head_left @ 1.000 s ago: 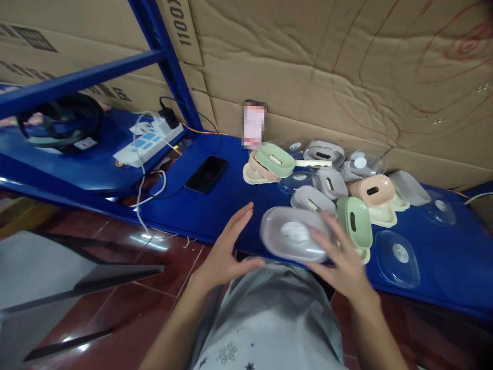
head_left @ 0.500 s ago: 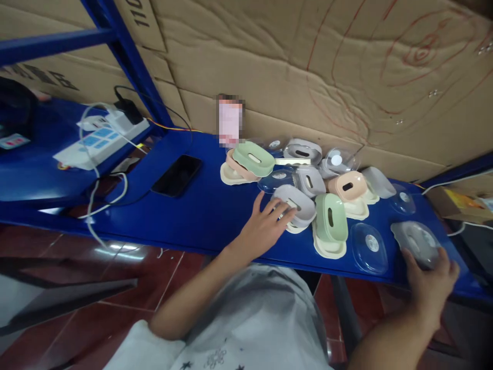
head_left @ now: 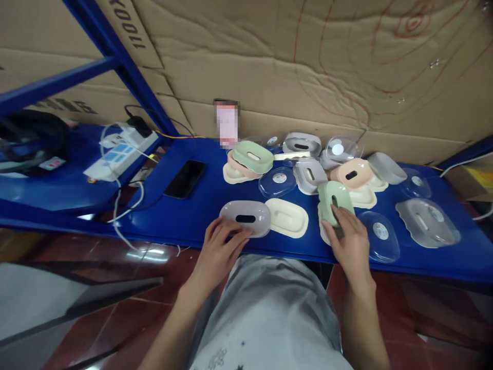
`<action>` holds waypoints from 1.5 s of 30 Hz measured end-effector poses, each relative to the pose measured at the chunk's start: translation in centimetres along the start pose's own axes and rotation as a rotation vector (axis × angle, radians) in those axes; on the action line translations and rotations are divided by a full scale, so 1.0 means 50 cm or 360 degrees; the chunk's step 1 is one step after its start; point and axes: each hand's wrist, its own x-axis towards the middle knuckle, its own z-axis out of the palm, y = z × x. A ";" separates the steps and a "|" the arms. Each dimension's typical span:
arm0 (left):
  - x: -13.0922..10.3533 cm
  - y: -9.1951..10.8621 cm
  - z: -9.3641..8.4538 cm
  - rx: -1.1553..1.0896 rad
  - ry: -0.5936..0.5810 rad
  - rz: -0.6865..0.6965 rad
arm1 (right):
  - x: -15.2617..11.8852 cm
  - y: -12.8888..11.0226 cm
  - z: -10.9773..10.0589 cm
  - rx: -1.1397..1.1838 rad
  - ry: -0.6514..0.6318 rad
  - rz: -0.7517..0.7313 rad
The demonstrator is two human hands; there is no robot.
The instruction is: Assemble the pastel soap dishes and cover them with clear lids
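At the table's front edge, my left hand (head_left: 225,244) has its fingers closed on the near side of a grey soap dish (head_left: 260,213) with a dark oval slot. A cream tray (head_left: 295,221) lies flat against that dish's right end. Farther right, my right hand (head_left: 351,244) grips a pale green soap dish (head_left: 339,191), thumb and fingers across its near end. Under the green dish shows the edge of another cream tray (head_left: 322,223). Just right of my right hand is a clear lid (head_left: 387,244) with a round sticker.
A lidded grey soap dish (head_left: 427,228) sits at the right. Behind my hands are a grey dish (head_left: 310,174), a peach dish (head_left: 352,172), a stacked green dish (head_left: 252,156) and a clear lid (head_left: 277,182). Left stand a black phone (head_left: 185,179) and a power strip (head_left: 119,156).
My left hand has moved the grey dish left, off its cream tray. My right hand has let go of the lidded dish and come left onto the green dish.
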 end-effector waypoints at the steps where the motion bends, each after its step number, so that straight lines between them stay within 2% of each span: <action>1: -0.009 -0.005 -0.004 0.0003 0.0016 -0.0047 | 0.001 0.007 -0.003 0.0065 0.0054 -0.0015; 3: -0.017 -0.013 -0.006 0.0022 0.0050 -0.0129 | 0.006 0.010 -0.017 0.0152 0.0187 -0.0062; 5: -0.015 -0.018 -0.005 0.0038 0.0046 -0.0187 | 0.010 -0.007 -0.032 0.0183 0.0224 -0.0145; 8: -0.009 -0.025 -0.003 0.0014 0.0008 -0.0224 | 0.008 -0.052 -0.030 0.0325 -0.0050 -0.0334; 12: -0.011 -0.037 -0.014 -0.0028 0.0008 -0.0236 | 0.021 -0.110 0.009 0.0600 -0.0443 -0.0590; 18: -0.028 -0.046 -0.034 -0.0256 0.0110 -0.0431 | 0.104 -0.201 0.044 0.0642 -0.0732 -0.0966; 21: -0.040 -0.050 -0.038 -0.0226 0.0077 -0.0456 | 0.122 -0.233 0.053 0.0650 -0.0816 -0.1125; 23: -0.051 -0.053 -0.040 -0.0183 0.0053 -0.0469 | 0.121 -0.235 0.061 0.0659 -0.0714 -0.1123; 27: -0.064 -0.059 -0.039 -0.0108 0.0036 -0.0454 | 0.120 -0.205 0.077 0.0586 -0.0459 -0.0860; 31: -0.048 -0.063 -0.030 0.0083 0.0011 -0.0291 | 0.128 -0.182 0.077 0.0400 -0.0330 -0.0775; 34: -0.035 -0.075 -0.032 0.0115 0.0089 -0.0316 | 0.110 -0.174 0.062 0.0213 -0.0210 -0.0690; 37: -0.037 -0.087 -0.040 0.0090 0.0206 -0.0388 | 0.070 -0.161 0.044 0.0120 -0.0402 -0.0673; 40: -0.041 -0.087 -0.041 0.0061 0.0280 -0.0414 | 0.036 -0.152 0.040 0.0209 -0.0610 -0.0751; 45: -0.013 -0.063 -0.019 -0.0077 0.0319 -0.0297 | 0.024 -0.166 0.064 0.0612 -0.0654 -0.0920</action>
